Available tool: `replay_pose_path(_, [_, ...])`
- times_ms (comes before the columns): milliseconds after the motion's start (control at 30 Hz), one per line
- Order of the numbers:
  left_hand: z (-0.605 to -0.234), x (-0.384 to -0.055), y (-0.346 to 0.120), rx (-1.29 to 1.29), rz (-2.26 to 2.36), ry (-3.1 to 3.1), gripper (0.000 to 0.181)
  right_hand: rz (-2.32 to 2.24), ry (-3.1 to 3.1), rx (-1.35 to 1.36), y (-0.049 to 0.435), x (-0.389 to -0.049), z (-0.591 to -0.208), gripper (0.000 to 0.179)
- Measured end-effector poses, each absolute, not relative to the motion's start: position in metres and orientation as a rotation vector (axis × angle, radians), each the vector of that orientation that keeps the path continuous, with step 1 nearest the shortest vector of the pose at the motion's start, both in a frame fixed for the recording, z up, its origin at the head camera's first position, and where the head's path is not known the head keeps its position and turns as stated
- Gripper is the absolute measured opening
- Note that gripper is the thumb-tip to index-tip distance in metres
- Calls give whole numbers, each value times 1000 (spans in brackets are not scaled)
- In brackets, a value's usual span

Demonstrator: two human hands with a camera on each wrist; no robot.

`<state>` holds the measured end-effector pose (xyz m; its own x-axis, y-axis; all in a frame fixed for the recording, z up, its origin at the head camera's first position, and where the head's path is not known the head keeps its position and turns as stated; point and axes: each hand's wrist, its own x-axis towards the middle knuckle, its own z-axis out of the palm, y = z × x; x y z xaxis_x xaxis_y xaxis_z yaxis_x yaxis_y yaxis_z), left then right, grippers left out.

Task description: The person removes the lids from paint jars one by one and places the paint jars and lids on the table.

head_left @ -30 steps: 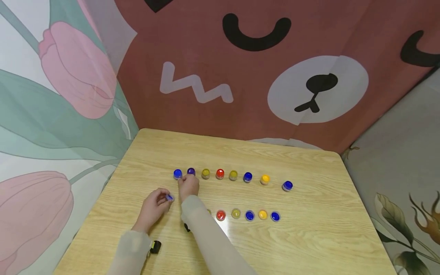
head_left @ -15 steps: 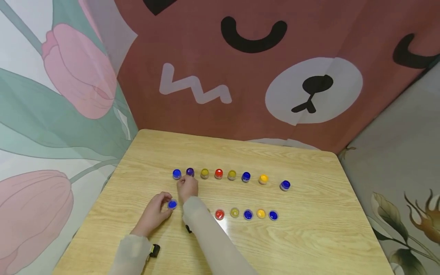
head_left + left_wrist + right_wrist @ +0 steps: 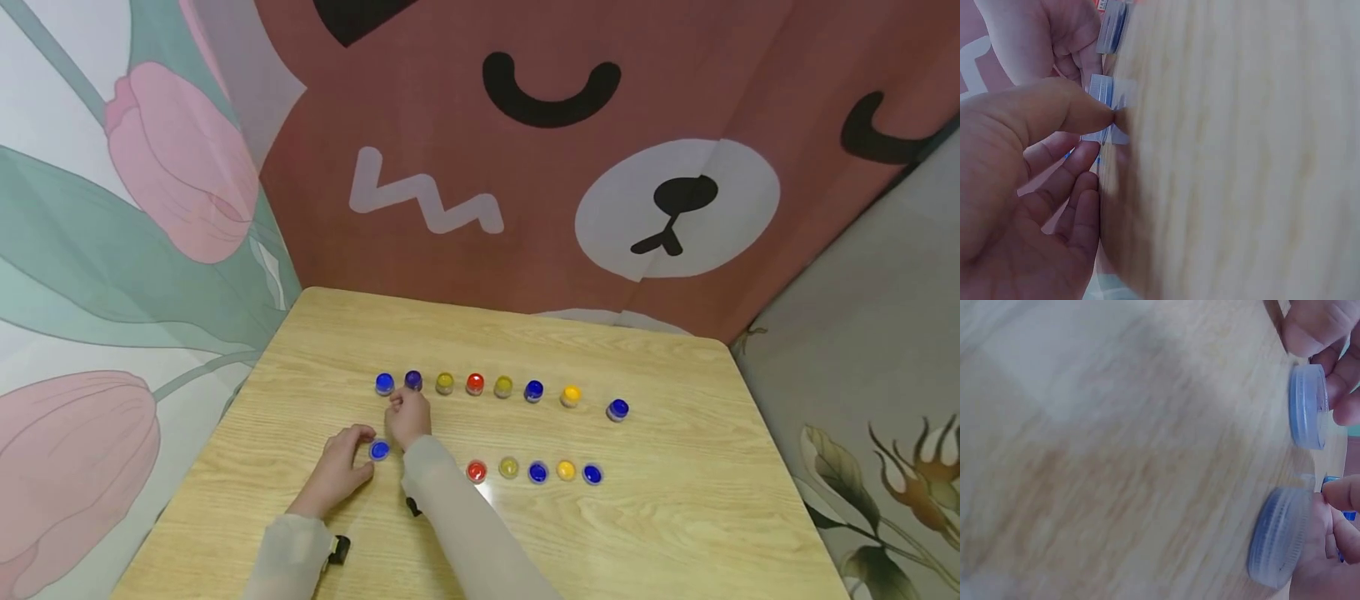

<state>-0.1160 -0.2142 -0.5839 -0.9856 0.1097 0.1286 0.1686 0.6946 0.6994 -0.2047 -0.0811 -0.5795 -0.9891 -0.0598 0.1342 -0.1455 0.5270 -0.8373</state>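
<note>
A blue round lid (image 3: 379, 450) lies on the table between the thumb and fingers of my left hand (image 3: 337, 471). In the left wrist view, the thumb tip overlaps this clear-sided lid (image 3: 1101, 103), and the other fingers are loosely bent. My right hand (image 3: 410, 419) hovers just in front of a purple-topped jar (image 3: 413, 380), its fingers loosely curled with nothing visible in them. A second lid (image 3: 1280, 537) stands close to the right hand in the right wrist view; the right arm hides that spot from the head camera.
Several small paint jars form a back row, among them blue (image 3: 385, 383), red (image 3: 475, 383) and yellow (image 3: 571, 395) ones. A front row of flat lids includes red (image 3: 476, 472), olive (image 3: 508, 467) and yellow (image 3: 566, 471). Printed curtains border the wooden table (image 3: 660, 517).
My left hand has turned the blue lid from tilted to flat, set it down a little nearer me, and loosened its fingers. The right hand has barely moved.
</note>
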Motion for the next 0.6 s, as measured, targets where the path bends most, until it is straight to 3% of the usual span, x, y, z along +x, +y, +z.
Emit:
replay_pose_path(300, [-586,-125,-215,-207,-1249,-2841,48,1714,-2873,288,-61,-210,-565,30])
replay_pose_path(600, [-583,-117,-223,-151,-1177,-2927,49,1782,-2986,586,4,-192,-527,26])
